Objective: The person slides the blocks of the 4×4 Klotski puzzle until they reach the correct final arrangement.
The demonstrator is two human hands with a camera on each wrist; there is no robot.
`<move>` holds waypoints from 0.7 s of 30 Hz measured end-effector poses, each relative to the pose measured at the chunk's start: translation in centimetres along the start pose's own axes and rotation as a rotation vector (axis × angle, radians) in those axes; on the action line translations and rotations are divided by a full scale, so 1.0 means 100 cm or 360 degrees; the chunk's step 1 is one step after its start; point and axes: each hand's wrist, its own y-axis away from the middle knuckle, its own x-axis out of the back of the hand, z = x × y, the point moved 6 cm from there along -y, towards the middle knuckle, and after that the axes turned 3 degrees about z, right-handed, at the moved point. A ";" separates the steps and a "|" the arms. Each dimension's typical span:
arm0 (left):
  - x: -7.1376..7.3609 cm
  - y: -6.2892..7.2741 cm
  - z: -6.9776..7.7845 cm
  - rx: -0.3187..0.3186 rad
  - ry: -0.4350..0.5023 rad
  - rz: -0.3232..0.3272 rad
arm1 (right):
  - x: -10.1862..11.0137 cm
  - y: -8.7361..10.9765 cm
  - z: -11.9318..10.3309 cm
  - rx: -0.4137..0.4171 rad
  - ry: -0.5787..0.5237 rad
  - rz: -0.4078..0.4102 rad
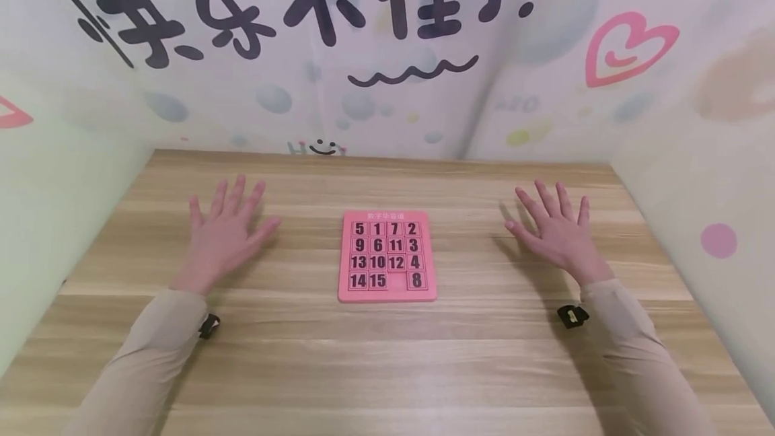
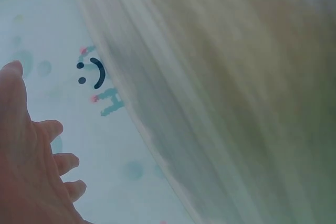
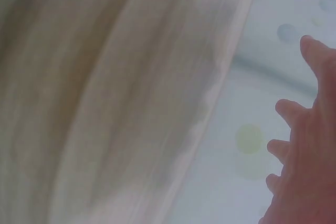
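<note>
A pink number sliding puzzle [image 1: 387, 293] lies flat between the two hands in the head view, with black numerals on its tiles and a gap in the bottom row between 15 and 8. To its left, the left hand [image 1: 225, 237] is spread palm down, holding nothing. The right hand [image 1: 560, 234] has its fingers fanned out on the other side, also holding nothing, with a shadow below it. Both stand apart from the puzzle. Each wrist view shows the spread fingers of its own hand, the left [image 2: 26, 145] and the right [image 3: 310, 145].
The puzzle sits on a wood-grain table [image 1: 387, 382]. Behind it hangs a white printed backdrop [image 1: 242, 113] with large dark characters, and pale walls close in both sides. A small black device [image 1: 572, 316] is at the right wrist, another [image 1: 208, 325] at the left.
</note>
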 end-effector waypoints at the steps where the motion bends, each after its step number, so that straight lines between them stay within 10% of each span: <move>1: 0.000 -0.001 0.000 -0.0005 -0.0004 0.0008 | 0.000 0.000 -0.001 0.0002 0.0005 0.0005; 21: -0.018 -0.008 0.056 -0.0317 -0.0103 -0.0122 | -0.009 -0.008 -0.032 0.0205 -0.0080 -0.0023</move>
